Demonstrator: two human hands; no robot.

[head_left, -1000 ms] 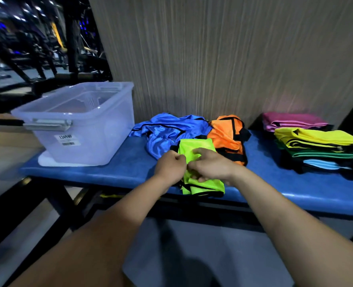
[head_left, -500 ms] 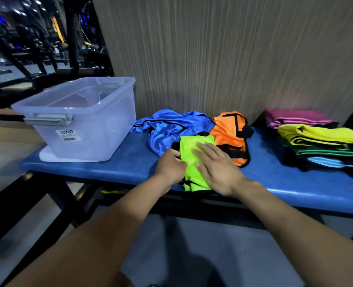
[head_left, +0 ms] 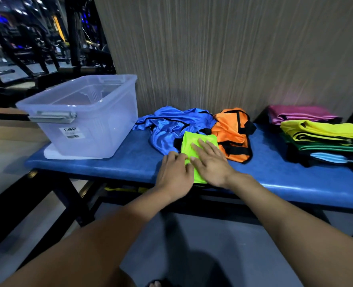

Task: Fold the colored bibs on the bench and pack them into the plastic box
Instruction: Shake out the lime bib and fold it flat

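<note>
1. Your right hand [head_left: 209, 162] lies flat on the lime-green bib [head_left: 194, 146], fingers straight and spread, pressing the folded cloth against the bench [head_left: 113, 164].
2. Your left hand [head_left: 174, 172] rests at the bib's left edge with the fingers extended and nothing clamped in them; the fingertips meet the green fabric beside your right hand.
3. The lime-green bib sits near the front edge of the blue padded bench, folded into a narrow strip with black trim showing at its far left corner.
4. Just behind it lie a crumpled blue bib [head_left: 171, 127] and a bunched orange bib [head_left: 231, 133] with black edging, touching each other; the green bib overlaps the near edges of both.
5. The plastic box [head_left: 84, 119] stands on the left end of the bench, well apart from your hands. It is clear, open at the top, has a grey latch handle on the near end and a white label reading 126940. Through its walls you see no bib in it, only moulded ribbing on the far inner wall.
6. The box rests on a flat white piece [head_left: 51, 153] that juts out at its front left.
7. At the right end of the bench sits a stack of folded bibs [head_left: 324, 139]: magenta at the back, then yellow, green and light blue layers with dark cloth beneath.
</note>
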